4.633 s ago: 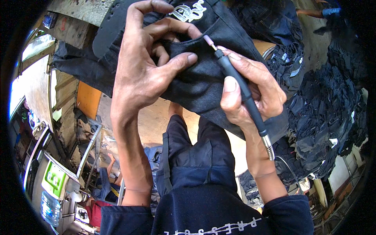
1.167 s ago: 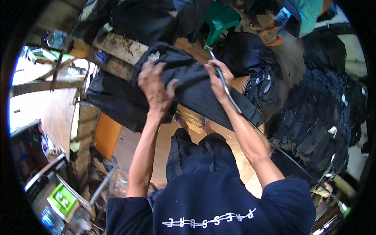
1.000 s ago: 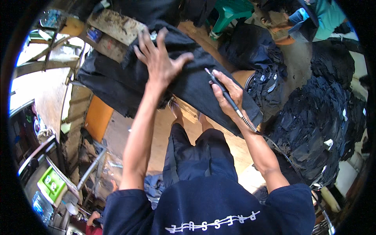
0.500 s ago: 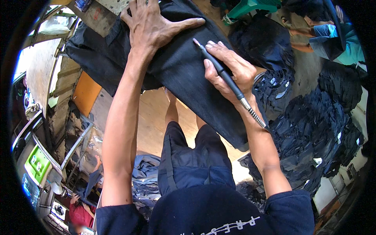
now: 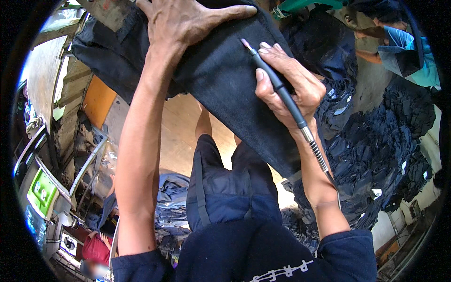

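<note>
A pair of dark denim trousers (image 5: 221, 75) lies stretched out in front of me, one leg running diagonally down to the right. My left hand (image 5: 178, 21) rests spread on the cloth, thumb pointing right and some fingertips cut off by the upper edge. In my right hand (image 5: 298, 87) is a slim black rotary grinder handpiece (image 5: 280, 87), gripped like a pen. Its small pinkish tip points up and left, close over the denim; whether it touches, I cannot tell. From its rear, a spring-wrapped cable (image 5: 319, 157) runs along my right forearm.
Heaps of dark garments (image 5: 366, 150) fill the right side, with more folded denim (image 5: 174, 192) beside my legs. A person in light blue (image 5: 404, 51) sits at the upper right near a green plastic stool (image 5: 310, 4). Someone in red (image 5: 96, 246) is at lower left, below a green tray (image 5: 41, 191).
My right hand and the handpiece have shifted right and slightly up the picture. My left hand, still spread, sits a little higher in view, and the trousers appear shifted too.
</note>
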Demonstrator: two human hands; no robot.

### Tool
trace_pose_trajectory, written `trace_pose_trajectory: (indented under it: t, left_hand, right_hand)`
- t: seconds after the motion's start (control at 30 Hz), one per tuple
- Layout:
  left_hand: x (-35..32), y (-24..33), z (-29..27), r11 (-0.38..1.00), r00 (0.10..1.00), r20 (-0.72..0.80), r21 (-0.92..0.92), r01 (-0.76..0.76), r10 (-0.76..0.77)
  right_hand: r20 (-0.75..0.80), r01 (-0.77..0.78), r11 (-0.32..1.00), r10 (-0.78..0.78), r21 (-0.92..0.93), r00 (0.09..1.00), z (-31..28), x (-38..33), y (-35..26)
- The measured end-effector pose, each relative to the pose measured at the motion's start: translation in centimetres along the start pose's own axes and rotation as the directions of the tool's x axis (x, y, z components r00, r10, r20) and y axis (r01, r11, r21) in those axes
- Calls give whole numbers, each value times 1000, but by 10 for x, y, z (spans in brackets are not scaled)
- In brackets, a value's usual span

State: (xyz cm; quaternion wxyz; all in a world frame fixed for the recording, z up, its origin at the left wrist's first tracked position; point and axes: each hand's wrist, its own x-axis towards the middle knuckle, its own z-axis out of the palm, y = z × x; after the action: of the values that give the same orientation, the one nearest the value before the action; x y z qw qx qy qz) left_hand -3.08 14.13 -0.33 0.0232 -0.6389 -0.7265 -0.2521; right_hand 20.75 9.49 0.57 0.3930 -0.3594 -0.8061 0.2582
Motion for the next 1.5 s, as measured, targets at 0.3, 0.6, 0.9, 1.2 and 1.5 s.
trace_pose_trajectory:
  t: [0.3,0.6,0.9,1.2,1.5]
  left_hand:
    - [2,-3,2,998,1000,21,56,12,-14]
    - [3,1,-1,999,1000,27,46,14,-15]
    - [9,-3,-8,999,1000,3,-33,4,-4]
    - [14,5,-24,998,997,64,-41,51,-48]
    - [19,8,-28,998,996,84,-36,45,-42]
  right_hand:
    - [-19,-23,1000,23,8,1000,-1,-6,0]
    - [-64,-92,995,95,47,993,-10,-18,-6]
    - [-55,-108,993,110,42,992,-11,-14,-8]
    - [-93,-127,992,128,16,987,-13,-11,-17]
    - [-278,-369,905,418,213,865,-28,-28,-29]
